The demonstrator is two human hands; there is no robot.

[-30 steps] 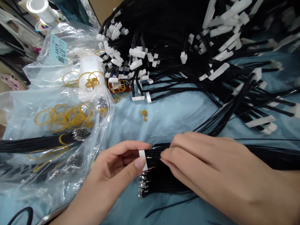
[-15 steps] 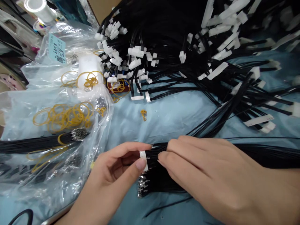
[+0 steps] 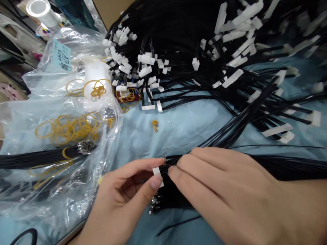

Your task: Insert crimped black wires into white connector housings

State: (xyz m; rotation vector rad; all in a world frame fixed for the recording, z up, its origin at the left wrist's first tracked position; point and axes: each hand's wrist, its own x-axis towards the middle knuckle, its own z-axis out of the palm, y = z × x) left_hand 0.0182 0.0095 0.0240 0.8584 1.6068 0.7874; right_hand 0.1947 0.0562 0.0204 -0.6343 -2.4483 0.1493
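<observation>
A camera worn on the head looks forward and steeply down from the worker's own viewpoint, at close range over a blue covering point(image 3: 138, 143). The left hand point(image 3: 120, 197) and right hand point(image 3: 227, 190) loom large in the near foreground, meeting low and around mid-frame at a white connector point(image 3: 156, 173). Farther from the lens, a heap of black cables point(image 3: 173, 27) spans the top centre and right, while clear plastic bags point(image 3: 58, 204) line the left side and a white spool point(image 3: 42, 13) marks the upper left corner.
</observation>
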